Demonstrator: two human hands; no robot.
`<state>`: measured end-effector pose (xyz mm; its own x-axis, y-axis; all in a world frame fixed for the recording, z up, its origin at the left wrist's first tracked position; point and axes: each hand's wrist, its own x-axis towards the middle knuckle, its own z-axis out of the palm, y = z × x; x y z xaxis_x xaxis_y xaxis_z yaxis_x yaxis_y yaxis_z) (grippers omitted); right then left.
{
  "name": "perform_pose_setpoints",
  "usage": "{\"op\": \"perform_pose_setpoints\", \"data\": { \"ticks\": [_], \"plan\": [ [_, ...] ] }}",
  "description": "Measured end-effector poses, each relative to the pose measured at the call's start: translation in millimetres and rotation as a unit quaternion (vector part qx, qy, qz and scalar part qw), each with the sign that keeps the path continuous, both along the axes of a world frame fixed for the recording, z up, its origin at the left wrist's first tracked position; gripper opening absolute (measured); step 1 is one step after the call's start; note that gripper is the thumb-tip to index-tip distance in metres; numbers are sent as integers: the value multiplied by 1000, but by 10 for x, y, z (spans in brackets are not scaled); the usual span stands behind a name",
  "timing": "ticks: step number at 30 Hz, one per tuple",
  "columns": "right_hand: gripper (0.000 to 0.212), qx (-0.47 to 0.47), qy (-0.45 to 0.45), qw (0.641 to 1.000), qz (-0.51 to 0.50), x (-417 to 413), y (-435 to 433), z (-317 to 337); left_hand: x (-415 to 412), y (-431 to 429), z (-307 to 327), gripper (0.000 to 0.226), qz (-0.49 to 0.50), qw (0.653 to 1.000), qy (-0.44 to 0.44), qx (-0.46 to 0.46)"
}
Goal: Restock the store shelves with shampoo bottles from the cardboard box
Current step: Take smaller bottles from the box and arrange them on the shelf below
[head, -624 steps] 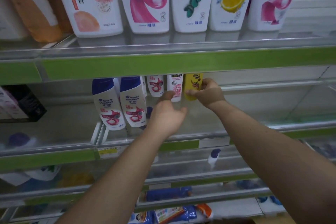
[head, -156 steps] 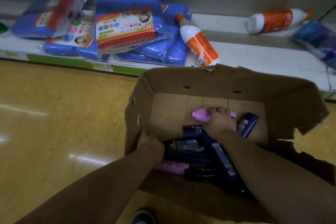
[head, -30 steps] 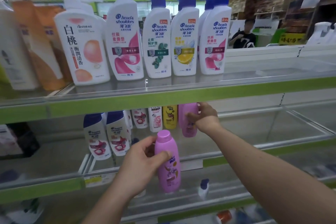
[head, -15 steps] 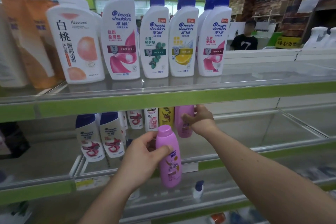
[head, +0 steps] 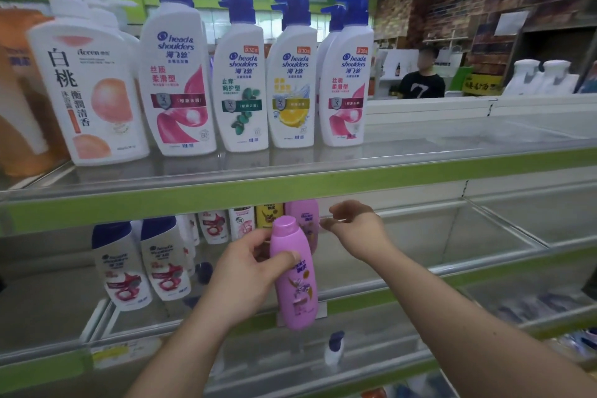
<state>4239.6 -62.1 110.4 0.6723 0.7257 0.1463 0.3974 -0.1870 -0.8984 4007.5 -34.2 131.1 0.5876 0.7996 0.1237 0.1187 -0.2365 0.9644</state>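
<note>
My left hand [head: 245, 271] grips a purple shampoo bottle [head: 295, 281], upright, in front of the middle shelf [head: 452, 275]. A second purple bottle [head: 305, 216] stands at the back of that shelf, to the right of a yellow bottle [head: 268, 215] and small white bottles [head: 242, 223]. My right hand [head: 357, 228] hovers just right of the standing purple bottle, fingers loosely spread, holding nothing. The cardboard box is out of view.
Large white pump bottles [head: 292, 74] line the top shelf [head: 290, 191]. Two blue-capped white bottles [head: 142, 265] stand left on the middle shelf. A small bottle [head: 334, 349] sits on the lower shelf. A person [head: 421, 77] stands behind a counter far back.
My right hand has let go of the purple bottle at the back of the shelf and drawn slightly right. The left hand has kept its bottle and raised it a little.
</note>
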Motion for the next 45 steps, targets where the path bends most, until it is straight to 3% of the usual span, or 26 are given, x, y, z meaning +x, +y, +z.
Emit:
{"op": "perform_pose_setpoints", "data": {
  "ticks": [6, 9, 15, 18, 20, 29, 31, 35, 37, 45],
  "plan": [
    [7, 16, -3, 997, 74, -66, -223, 144, 209, 32, 156, 17, 4, 1000, 5, 0],
    [14, 13, -5, 994, 107, -128, -275, 181, 296, 141, 164, 10, 14, 999, 29, 16],
    [25, 1, 9, 993, 120, -177, -198, 62, 473, 313, 175, 25, 18, 994, 84, 71],
    [56, -31, 0, 991, 128, -202, -142, -8, 564, 466, 108, 36, 4, 990, 126, 70],
    [75, -48, -13, 991, 128, -216, -128, -46, 606, 506, 103, 30, -13, 991, 119, 65],
    [41, -56, -75, 992, 81, -239, -88, -239, 739, 556, 29, 34, -52, 994, 77, 52],
    [36, -62, -85, 993, 62, -225, -77, -248, 756, 580, -1, 32, -24, 997, 61, 33],
    [50, -65, -79, 994, 39, -208, -41, -258, 705, 733, -138, 31, 53, 997, 54, 22],
    [40, -66, -80, 994, 38, -216, -25, -273, 647, 752, -178, 15, 77, 995, 58, 23],
    [22, -69, -103, 992, 14, -316, 55, -322, 541, 782, -383, 20, 100, 993, 64, -1]
  ]
}}
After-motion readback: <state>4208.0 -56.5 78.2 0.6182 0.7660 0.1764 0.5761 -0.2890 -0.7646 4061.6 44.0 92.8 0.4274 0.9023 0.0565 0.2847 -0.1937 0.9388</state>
